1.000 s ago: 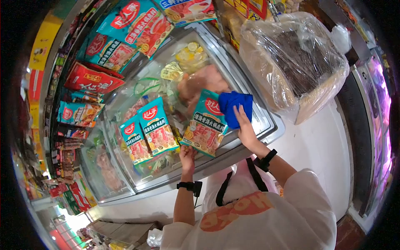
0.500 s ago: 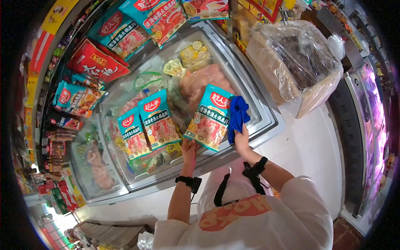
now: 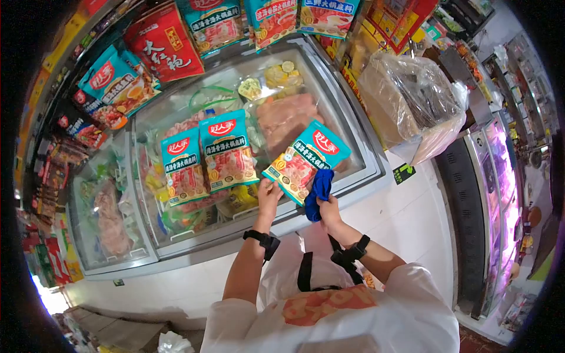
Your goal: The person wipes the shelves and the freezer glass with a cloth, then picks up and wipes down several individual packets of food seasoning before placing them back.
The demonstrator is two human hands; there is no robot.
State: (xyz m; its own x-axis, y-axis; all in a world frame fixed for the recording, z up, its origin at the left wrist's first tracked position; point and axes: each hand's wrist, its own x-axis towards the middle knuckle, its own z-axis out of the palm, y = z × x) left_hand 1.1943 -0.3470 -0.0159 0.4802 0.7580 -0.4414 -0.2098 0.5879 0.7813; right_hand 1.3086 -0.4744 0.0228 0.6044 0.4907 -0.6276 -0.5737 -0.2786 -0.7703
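Note:
A teal and pink hot pot seasoning packet (image 3: 303, 160) lies tilted over the freezer's glass top. My left hand (image 3: 269, 195) pinches its lower left corner. My right hand (image 3: 331, 212) grips a bunched blue cloth (image 3: 318, 194), which presses against the packet's lower right edge and covers part of it. To the left, two matching packets lie side by side on the glass: the nearer-to-middle packet (image 3: 228, 154) and the far-left packet (image 3: 183, 170).
Under the freezer's glass lid (image 3: 194, 112) are bagged meats and vegetables. More seasoning packets, including a red packet (image 3: 166, 44), stand along the back edge. A plastic-lined cardboard box (image 3: 391, 100) is at the right, with a lit display case (image 3: 494, 176) beyond it.
The held packet has turned clockwise. My right hand and the blue cloth have moved down from its upper right side to its lower right edge. The camera view has shifted.

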